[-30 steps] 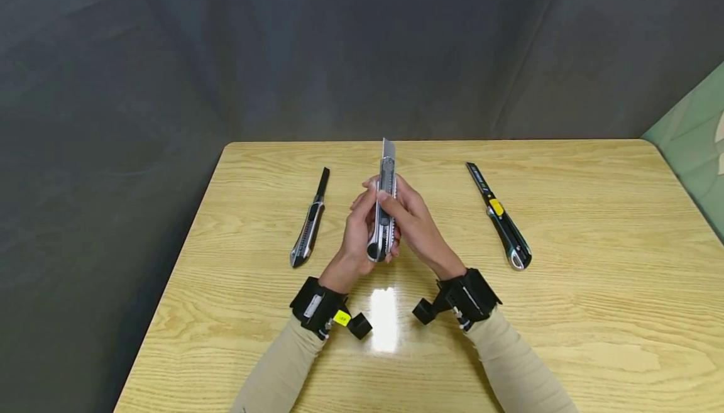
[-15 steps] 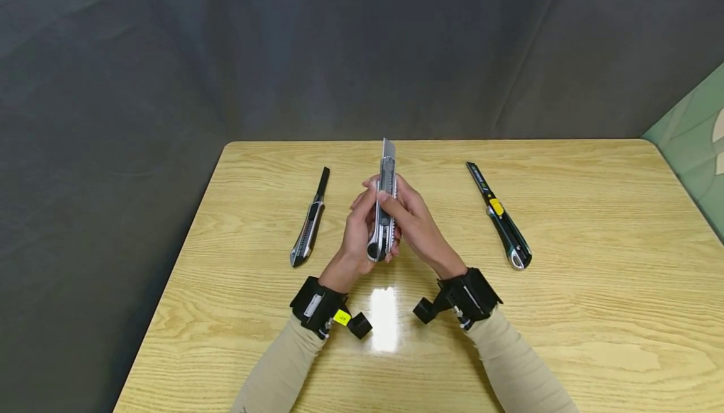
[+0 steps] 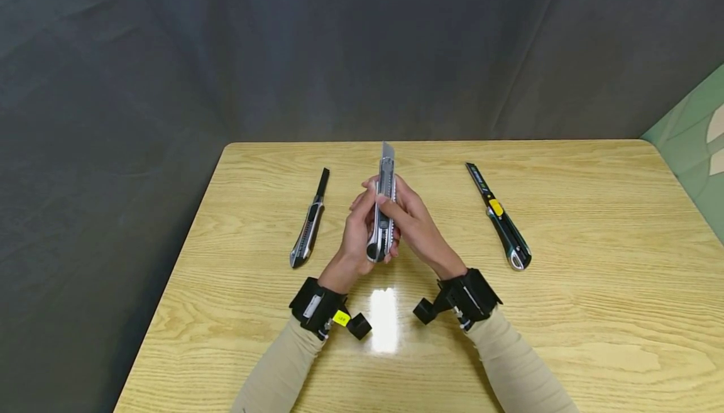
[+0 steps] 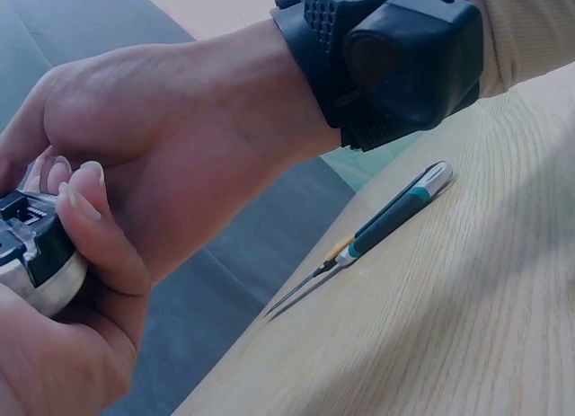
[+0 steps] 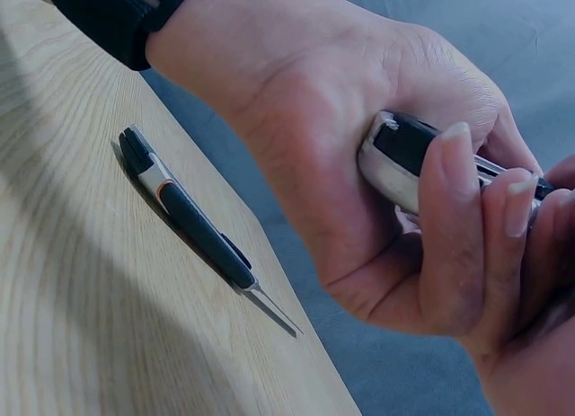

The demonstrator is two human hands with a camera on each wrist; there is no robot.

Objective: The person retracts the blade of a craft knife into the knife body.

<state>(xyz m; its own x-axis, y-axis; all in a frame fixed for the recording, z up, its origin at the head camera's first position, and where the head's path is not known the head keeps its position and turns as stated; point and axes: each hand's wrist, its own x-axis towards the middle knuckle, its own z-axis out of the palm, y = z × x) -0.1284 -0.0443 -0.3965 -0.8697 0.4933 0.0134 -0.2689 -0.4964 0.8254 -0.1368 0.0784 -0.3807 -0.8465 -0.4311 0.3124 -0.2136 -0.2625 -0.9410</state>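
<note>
A silver and black utility knife (image 3: 384, 212) is held between both hands near the table's centre, its bare blade (image 3: 388, 151) pointing away from the person. My left hand (image 3: 354, 234) grips the handle with fingers curled under and around it; their tips show along its right side. From the other side my right hand (image 3: 420, 227) holds the knife, thumb (image 3: 389, 206) pressed on the top of the body by the slider. In the right wrist view, the knife's butt end (image 5: 395, 160) lies in the left palm. Most of the right fingers are hidden behind the knife and left hand.
On the wooden table (image 3: 594, 243), a slim black and silver utility knife (image 3: 308, 224) lies left of the hands. A black utility knife with a yellow slider (image 3: 499, 215) lies to the right. Dark cloth (image 3: 362, 55) hangs behind the table's far edge.
The right thumb has slid slightly toward the person along the utility knife. Its blade now sticks out a little less. The left hand and the two knives on the table stay put.
</note>
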